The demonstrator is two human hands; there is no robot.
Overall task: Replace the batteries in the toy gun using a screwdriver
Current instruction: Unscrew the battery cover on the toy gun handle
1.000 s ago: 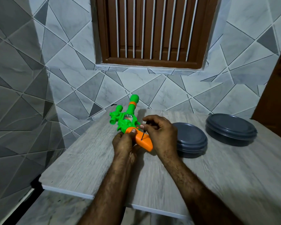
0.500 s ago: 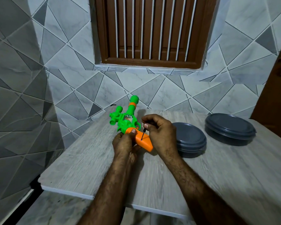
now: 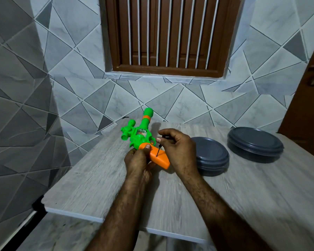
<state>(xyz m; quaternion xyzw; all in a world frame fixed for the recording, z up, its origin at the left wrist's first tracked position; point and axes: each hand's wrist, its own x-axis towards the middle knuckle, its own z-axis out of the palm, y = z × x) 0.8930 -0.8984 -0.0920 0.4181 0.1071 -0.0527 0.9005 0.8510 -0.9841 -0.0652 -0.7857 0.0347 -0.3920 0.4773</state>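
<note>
Pinching a half-hidden screwdriver (image 3: 158, 150), the right hand (image 3: 179, 150) faces the left hand (image 3: 137, 161) gripping the toy gun (image 3: 138, 135).

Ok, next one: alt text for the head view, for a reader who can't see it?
A person's right hand holds a small screwdriver with its tip on the orange grip of a green toy gun, which the left hand grips on a grey wood-grain table. A dark grey dish and a second dish sit to the right.
</note>
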